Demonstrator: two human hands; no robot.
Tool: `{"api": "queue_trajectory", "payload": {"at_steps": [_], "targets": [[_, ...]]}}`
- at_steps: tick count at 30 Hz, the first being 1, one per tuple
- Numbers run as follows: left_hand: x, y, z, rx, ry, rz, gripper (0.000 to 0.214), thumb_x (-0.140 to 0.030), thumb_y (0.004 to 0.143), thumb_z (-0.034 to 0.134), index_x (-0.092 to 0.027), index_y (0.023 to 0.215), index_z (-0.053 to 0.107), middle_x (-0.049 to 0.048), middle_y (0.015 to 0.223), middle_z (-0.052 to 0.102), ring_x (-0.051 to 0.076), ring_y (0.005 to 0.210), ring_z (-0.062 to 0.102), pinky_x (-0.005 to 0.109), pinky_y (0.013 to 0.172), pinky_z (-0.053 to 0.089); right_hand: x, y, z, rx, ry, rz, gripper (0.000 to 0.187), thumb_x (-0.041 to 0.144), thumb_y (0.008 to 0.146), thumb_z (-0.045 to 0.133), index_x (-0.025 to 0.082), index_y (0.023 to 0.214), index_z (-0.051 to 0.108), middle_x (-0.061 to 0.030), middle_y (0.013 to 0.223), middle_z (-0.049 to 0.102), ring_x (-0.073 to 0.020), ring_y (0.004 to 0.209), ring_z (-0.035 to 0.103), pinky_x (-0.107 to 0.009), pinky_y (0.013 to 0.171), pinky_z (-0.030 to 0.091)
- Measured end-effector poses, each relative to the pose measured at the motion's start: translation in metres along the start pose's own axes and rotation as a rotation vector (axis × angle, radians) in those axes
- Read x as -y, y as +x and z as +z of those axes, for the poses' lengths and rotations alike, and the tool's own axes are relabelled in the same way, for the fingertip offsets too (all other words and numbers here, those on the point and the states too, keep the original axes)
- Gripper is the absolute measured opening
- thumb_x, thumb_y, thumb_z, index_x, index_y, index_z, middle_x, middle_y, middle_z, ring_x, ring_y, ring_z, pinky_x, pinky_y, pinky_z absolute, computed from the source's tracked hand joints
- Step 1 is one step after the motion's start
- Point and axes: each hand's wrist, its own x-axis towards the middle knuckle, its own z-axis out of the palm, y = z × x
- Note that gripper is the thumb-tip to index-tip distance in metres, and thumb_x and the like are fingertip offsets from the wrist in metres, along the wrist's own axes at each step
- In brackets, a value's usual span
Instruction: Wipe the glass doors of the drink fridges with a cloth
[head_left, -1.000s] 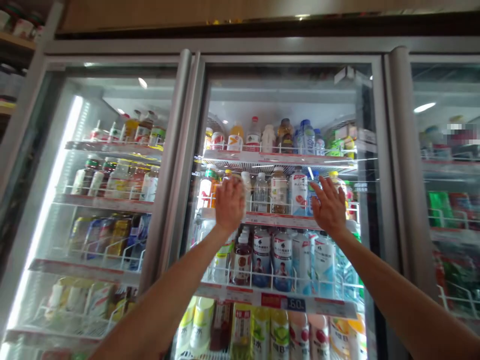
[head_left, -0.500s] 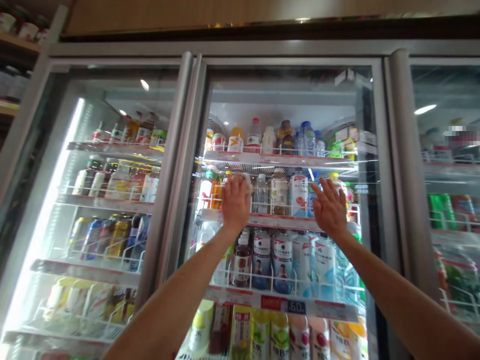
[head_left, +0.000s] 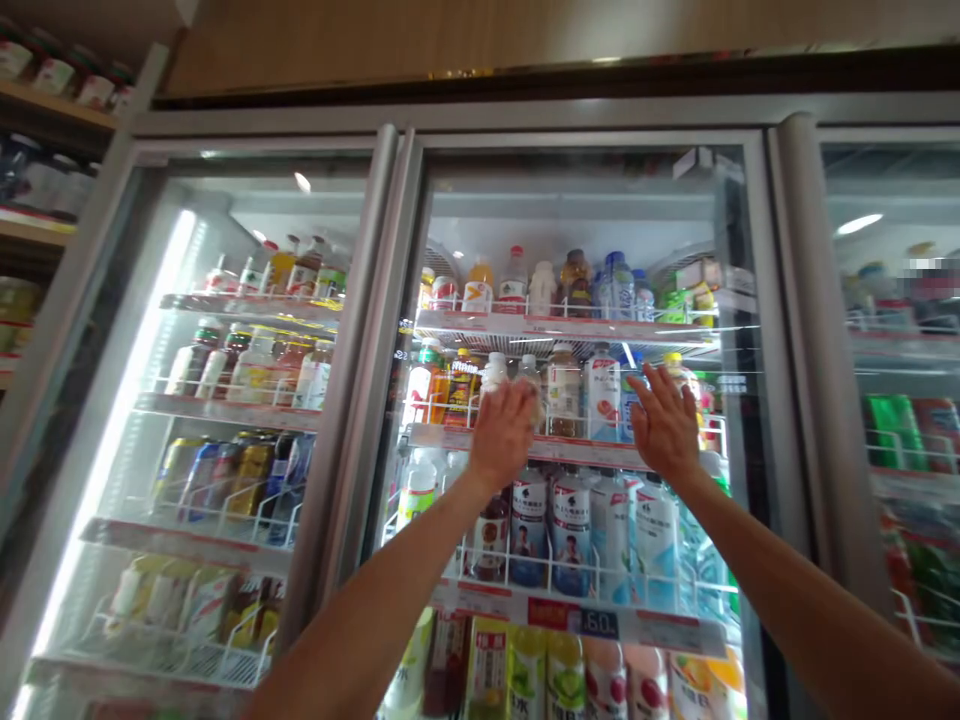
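Both arms reach up and forward toward the closed middle glass door [head_left: 574,190] of a drinks fridge. My left hand [head_left: 504,435] is raised with its fingers stretched out, slightly smeared, and empty. It covers part of the second shelf's bottles, beside a white-capped bottle [head_left: 494,372]. My right hand [head_left: 666,425] is spread flat, fingers apart and empty, in front of a yellow-capped bottle [head_left: 674,362] and near a blue bottle. Whether either palm touches the glass I cannot tell. Between the hands, behind the glass, stand a brown drink bottle [head_left: 563,390] and a white-labelled bottle [head_left: 602,392].
Metal door frames [head_left: 373,300] separate the middle door from the left glass door [head_left: 247,190] and the right one [head_left: 862,350]. Shelves behind them hold bottles and cans. Open shelving with jars [head_left: 54,76] stands at far left. A wooden panel [head_left: 525,35] runs above the fridge.
My left hand has moved right and slightly down, closer to my right hand. The right hand stays spread in nearly the same place. The view has shifted slightly.
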Motion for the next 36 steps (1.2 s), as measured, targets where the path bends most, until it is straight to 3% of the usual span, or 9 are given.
{"api": "queue_trajectory", "payload": {"at_steps": [3, 9, 16, 23, 25, 28, 30, 32, 36], "targets": [[-0.001, -0.003, 0.002, 0.077, -0.041, 0.209, 0.042, -0.029, 0.089, 0.037, -0.023, 0.13, 0.044, 0.0021, 0.14, 0.04, 0.019, 0.136, 0.023, 0.041, 0.111, 0.023, -0.001, 0.0, 0.0, -0.002, 0.001, -0.01, 0.041, 0.029, 0.089, 0.035, 0.024, 0.127, 0.047, -0.0072, 0.14, 0.042, -0.0199, 0.134, 0.03, -0.043, 0.108, 0.023], [0.059, 0.021, -0.006, -0.163, 0.038, -0.494, 0.046, -0.031, 0.089, 0.034, -0.013, 0.131, 0.042, 0.0139, 0.142, 0.035, 0.028, 0.136, 0.02, 0.051, 0.107, 0.024, 0.002, 0.0, 0.0, -0.01, -0.019, 0.012, 0.039, 0.029, 0.088, 0.037, 0.023, 0.125, 0.049, -0.0062, 0.14, 0.042, -0.0201, 0.134, 0.03, -0.044, 0.108, 0.022], [-0.009, 0.012, 0.006, 0.072, -0.069, 0.249, 0.041, -0.029, 0.089, 0.039, -0.025, 0.129, 0.044, 0.0014, 0.141, 0.04, 0.019, 0.136, 0.024, 0.042, 0.11, 0.024, -0.001, 0.0, -0.001, -0.005, -0.048, -0.026, 0.038, 0.028, 0.089, 0.036, 0.022, 0.124, 0.049, -0.0071, 0.139, 0.043, -0.0198, 0.134, 0.03, -0.043, 0.107, 0.024], [0.058, 0.033, -0.006, -0.161, 0.028, -0.479, 0.044, -0.029, 0.088, 0.037, -0.014, 0.129, 0.045, 0.0133, 0.142, 0.036, 0.029, 0.135, 0.023, 0.051, 0.107, 0.024, 0.002, 0.001, -0.002, 0.022, -0.041, 0.007, 0.04, 0.028, 0.089, 0.035, 0.025, 0.127, 0.046, -0.0055, 0.141, 0.041, -0.0197, 0.134, 0.03, -0.043, 0.108, 0.022], [0.033, 0.035, 0.0, -0.098, 0.007, -0.338, 0.042, -0.028, 0.088, 0.038, -0.017, 0.128, 0.046, 0.0102, 0.142, 0.037, 0.028, 0.135, 0.023, 0.05, 0.108, 0.023, 0.001, 0.001, -0.002, 0.018, -0.033, 0.004, 0.04, 0.028, 0.089, 0.035, 0.026, 0.127, 0.046, -0.0052, 0.14, 0.042, -0.0194, 0.134, 0.03, -0.043, 0.108, 0.022], [-0.015, 0.024, 0.009, 0.052, -0.048, 0.182, 0.042, -0.028, 0.088, 0.041, -0.023, 0.13, 0.044, 0.0038, 0.142, 0.038, 0.021, 0.135, 0.024, 0.044, 0.11, 0.022, -0.001, 0.001, -0.002, 0.002, -0.015, -0.008, 0.039, 0.028, 0.089, 0.035, 0.025, 0.125, 0.049, -0.0057, 0.138, 0.045, -0.0188, 0.133, 0.031, -0.041, 0.108, 0.023], [-0.019, 0.015, 0.009, 0.09, -0.06, 0.37, 0.043, -0.029, 0.088, 0.042, -0.025, 0.131, 0.042, 0.0017, 0.141, 0.039, 0.019, 0.136, 0.024, 0.041, 0.111, 0.021, -0.002, 0.001, -0.002, -0.007, -0.005, -0.009, 0.038, 0.028, 0.089, 0.035, 0.024, 0.124, 0.05, -0.0059, 0.137, 0.045, -0.0186, 0.133, 0.031, -0.04, 0.108, 0.023], [0.006, 0.014, 0.003, 0.063, -0.037, 0.266, 0.043, -0.029, 0.088, 0.041, -0.022, 0.131, 0.042, 0.0035, 0.14, 0.04, 0.019, 0.136, 0.024, 0.041, 0.111, 0.021, -0.001, 0.001, -0.003, -0.007, -0.001, -0.002, 0.038, 0.027, 0.089, 0.035, 0.024, 0.124, 0.05, -0.0053, 0.137, 0.045, -0.0183, 0.133, 0.031, -0.04, 0.108, 0.023], [0.072, 0.029, -0.008, -0.147, 0.048, -0.383, 0.044, -0.029, 0.089, 0.037, -0.013, 0.129, 0.044, 0.0133, 0.14, 0.039, 0.027, 0.135, 0.024, 0.048, 0.108, 0.023, 0.0, 0.001, -0.003, -0.007, -0.004, 0.003, 0.038, 0.026, 0.089, 0.035, 0.024, 0.124, 0.05, -0.0049, 0.138, 0.044, -0.0188, 0.133, 0.032, -0.041, 0.108, 0.023]]}}
